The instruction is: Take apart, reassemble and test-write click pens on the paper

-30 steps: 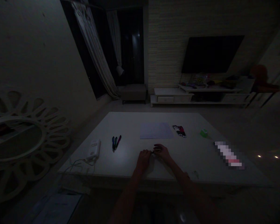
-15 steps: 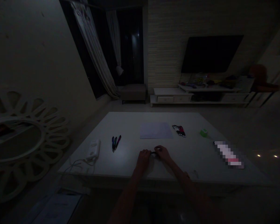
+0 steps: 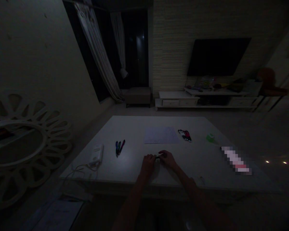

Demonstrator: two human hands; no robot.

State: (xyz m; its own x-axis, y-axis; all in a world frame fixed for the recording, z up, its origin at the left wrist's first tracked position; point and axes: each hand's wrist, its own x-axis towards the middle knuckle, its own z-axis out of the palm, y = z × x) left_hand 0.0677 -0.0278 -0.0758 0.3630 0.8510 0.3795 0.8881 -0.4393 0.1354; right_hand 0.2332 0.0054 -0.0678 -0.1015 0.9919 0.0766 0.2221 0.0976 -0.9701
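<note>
Close together over the front middle of the white table, my two hands hold a small dark thing between them. It looks like a piece of a pen, but the dim light hides its exact kind. My left hand has its fingers curled round one end, and my right hand pinches the other. Beyond them lies a sheet of white paper. To the left are three pens side by side. Several dark, white and red pen-like pieces lie in a row right of the paper.
A white power strip with cables sits at the table's left. On the right are a green object and a blurred-out phone-like item. A round mirror with a looped frame stands left of the table.
Both hands stay in nearly the same place. The dark thing between them shows a little less, with my right fingers slightly closer to my left hand.
</note>
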